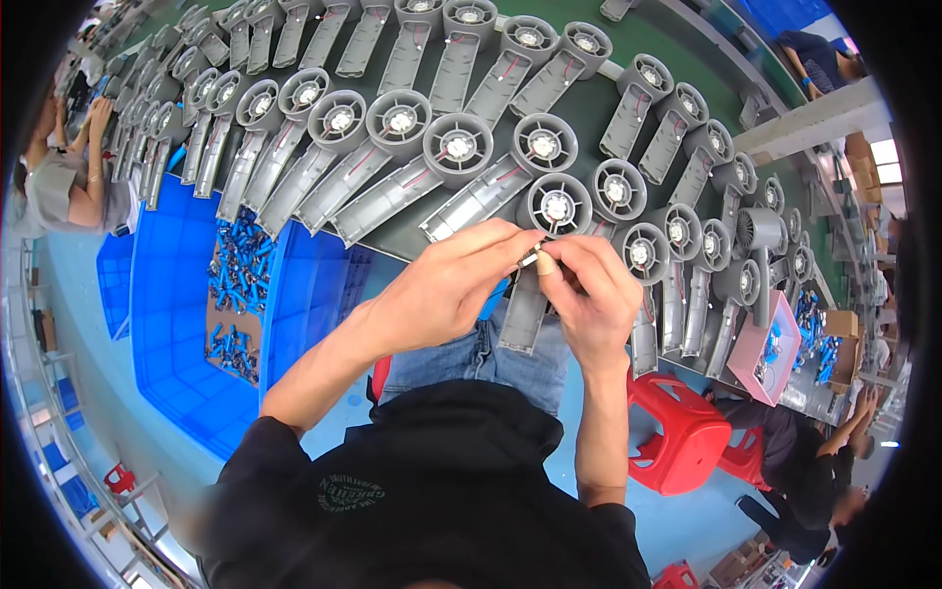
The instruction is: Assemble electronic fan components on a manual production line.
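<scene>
Above the near edge of the bench, my left hand (442,280) and my right hand (594,299) meet, fingertips pinched together on a small black-and-white part (530,257). Its exact kind is too small to tell. A beige cover wraps the tip of my right thumb. Below my left fingers shows a blue cylinder (494,299), partly hidden; whether it joins the small part I cannot tell. Just beyond my hands stands a grey fan housing (559,206) with a round finned opening, its trough-like handle (523,319) running down toward my lap.
Rows of similar grey fan housings (456,147) cover the dark green bench. A blue bin (186,294) with blue cylinders (235,275) stands to the left. On the right are a pink bin (765,348) and a red stool (677,432). Other people work at both sides.
</scene>
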The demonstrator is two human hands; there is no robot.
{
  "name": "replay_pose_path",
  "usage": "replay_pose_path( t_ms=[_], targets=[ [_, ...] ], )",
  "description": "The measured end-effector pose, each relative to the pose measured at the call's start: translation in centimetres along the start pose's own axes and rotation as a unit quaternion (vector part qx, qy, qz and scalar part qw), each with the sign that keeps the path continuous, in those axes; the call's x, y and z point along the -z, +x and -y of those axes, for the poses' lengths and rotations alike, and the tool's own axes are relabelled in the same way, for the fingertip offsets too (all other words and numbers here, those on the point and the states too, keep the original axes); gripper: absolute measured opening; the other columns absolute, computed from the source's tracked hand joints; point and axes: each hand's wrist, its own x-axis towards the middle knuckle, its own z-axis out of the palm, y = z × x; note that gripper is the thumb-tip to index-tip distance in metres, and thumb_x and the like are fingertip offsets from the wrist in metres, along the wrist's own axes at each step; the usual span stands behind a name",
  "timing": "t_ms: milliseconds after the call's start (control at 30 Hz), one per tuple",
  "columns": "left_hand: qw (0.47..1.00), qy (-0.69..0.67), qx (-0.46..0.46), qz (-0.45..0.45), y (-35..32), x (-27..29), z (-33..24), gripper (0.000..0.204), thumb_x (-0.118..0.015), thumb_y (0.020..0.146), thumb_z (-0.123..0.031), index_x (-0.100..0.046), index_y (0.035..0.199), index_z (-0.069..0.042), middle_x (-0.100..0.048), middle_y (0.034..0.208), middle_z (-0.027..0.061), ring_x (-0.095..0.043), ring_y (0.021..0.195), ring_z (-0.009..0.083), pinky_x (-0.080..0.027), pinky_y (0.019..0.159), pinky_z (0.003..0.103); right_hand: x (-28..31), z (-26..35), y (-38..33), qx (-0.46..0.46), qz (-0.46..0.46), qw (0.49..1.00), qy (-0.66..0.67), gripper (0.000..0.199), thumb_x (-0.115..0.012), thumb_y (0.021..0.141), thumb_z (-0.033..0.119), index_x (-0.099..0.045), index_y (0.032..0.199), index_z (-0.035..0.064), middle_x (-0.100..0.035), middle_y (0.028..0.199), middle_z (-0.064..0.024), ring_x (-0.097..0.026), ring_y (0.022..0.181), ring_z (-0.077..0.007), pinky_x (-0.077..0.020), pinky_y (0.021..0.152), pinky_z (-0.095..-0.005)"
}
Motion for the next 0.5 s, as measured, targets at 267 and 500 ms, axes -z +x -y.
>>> replay_pose_path(
  t_ms=[267,500],
  targets=[
    [1.0,-0.003,0.024,0.003,0.0,-0.1,-0.1,0.036,-0.058,0.087,0.007,-0.06,0.123,0.002,-0.063,0.109,0.0162,-0.064,0.091,0.0278,-0.051,0.077,0.032,0.6,2.5,-0.6,-0.064,-0.027,0.996,-0.061,0.015,-0.077,0.079,0.0,-0.067,0.09,-0.0003,-0.064,0.083,-0.0057,-0.055,0.058,-0.0076,-0.0421,0.049,-0.0215],
    [0.997,-0.015,0.071,-0.005,0.4,0.4,-0.9,0.035,-0.058,0.089,0.003,-0.06,0.124,0.001,-0.063,0.11,0.016,-0.064,0.092,0.0275,-0.05,0.078,0.032,1.5,6.1,-5.1,-0.444,0.138,0.884,0.059,0.019,-0.07,0.091,0.015,-0.064,0.085,-0.0018,-0.05,0.055,0.0012,-0.044,0.045,-0.0039,-0.033,0.042,-0.0204]
  ],
)
